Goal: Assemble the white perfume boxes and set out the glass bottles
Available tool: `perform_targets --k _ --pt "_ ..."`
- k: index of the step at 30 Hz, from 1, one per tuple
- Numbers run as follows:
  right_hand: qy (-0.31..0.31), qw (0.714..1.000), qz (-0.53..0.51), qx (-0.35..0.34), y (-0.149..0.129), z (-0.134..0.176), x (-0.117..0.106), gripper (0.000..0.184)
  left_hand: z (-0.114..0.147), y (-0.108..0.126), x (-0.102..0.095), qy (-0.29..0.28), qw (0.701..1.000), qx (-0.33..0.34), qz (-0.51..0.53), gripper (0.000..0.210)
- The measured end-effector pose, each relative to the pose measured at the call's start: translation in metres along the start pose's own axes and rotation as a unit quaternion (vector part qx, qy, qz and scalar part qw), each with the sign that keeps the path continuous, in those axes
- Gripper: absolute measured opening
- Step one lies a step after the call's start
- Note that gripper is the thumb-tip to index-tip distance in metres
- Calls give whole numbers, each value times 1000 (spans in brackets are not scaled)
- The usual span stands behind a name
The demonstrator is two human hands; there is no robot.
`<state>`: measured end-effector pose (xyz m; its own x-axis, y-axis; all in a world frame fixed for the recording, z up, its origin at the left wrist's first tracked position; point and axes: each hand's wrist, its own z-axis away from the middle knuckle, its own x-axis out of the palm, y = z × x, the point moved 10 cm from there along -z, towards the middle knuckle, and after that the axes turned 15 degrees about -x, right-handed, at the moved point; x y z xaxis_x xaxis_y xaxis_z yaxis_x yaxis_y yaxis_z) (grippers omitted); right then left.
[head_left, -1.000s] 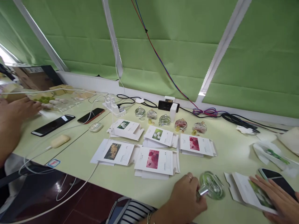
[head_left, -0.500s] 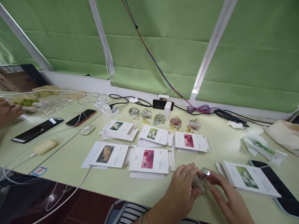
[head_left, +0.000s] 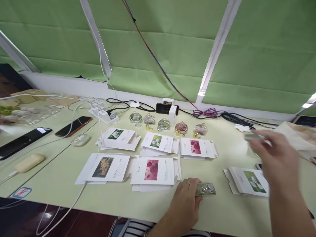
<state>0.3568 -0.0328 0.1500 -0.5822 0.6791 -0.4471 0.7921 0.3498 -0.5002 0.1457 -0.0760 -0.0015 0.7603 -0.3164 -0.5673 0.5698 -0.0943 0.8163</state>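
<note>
My left hand (head_left: 185, 200) is closed round a flat greenish glass perfume bottle (head_left: 205, 189) at the table's front edge. The bottle's silver neck faces up toward me. Raised at the right, my right hand (head_left: 277, 158) is smeared by motion. At its fingertips is a small grey-green and silvery object (head_left: 254, 136), too blurred to name. Below that hand lies a white carton (head_left: 238, 184) with a white-flower picture, partly hidden by my forearm. Several round perfume bottles (head_left: 181, 127) stand in a row at the back, with small caps (head_left: 147, 127) before them.
Flattened white cartons (head_left: 151, 171) with flower pictures lie in two rows before the bottles. A propped phone (head_left: 161, 108) stands behind. Phones (head_left: 72, 126), an earbud case (head_left: 81, 140) and a power strip (head_left: 107, 119) with white cables are at left; black cables (head_left: 234, 119) run along the back.
My right hand has left the perfume bottle and risen to the right with a small object. My left hand keeps the bottle, now tilted over. The view has shifted slightly right.
</note>
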Motion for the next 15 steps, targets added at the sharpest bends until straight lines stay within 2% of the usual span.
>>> perform_targets --k 2,3,5,7,9,11,13,15 --pt "-142 989 49 -11 23 -32 53 32 -1 -2 1 -6 1000 -10 0 39" --pt "-218 973 72 -6 39 -39 84 29 -2 -3 2 -8 1000 -15 1 40" --pt "-359 925 124 -1 73 -36 139 22 -3 -6 2 -7 1000 -21 4 41" --pt "-401 906 135 11 101 -30 170 18 -4 -7 3 -6 1000 -20 9 42" --pt "-420 898 127 21 119 -23 186 16 -4 -8 4 -7 1000 -15 11 44" --pt "-443 889 108 27 128 -18 191 18 -5 -10 5 -10 1000 -11 9 45" --pt "-446 889 95 25 125 -19 180 26 -6 -11 5 -8 1000 -8 7 44" --pt "-404 909 102 2 103 -24 151 35 -6 -10 4 -2 1000 -4 5 42"
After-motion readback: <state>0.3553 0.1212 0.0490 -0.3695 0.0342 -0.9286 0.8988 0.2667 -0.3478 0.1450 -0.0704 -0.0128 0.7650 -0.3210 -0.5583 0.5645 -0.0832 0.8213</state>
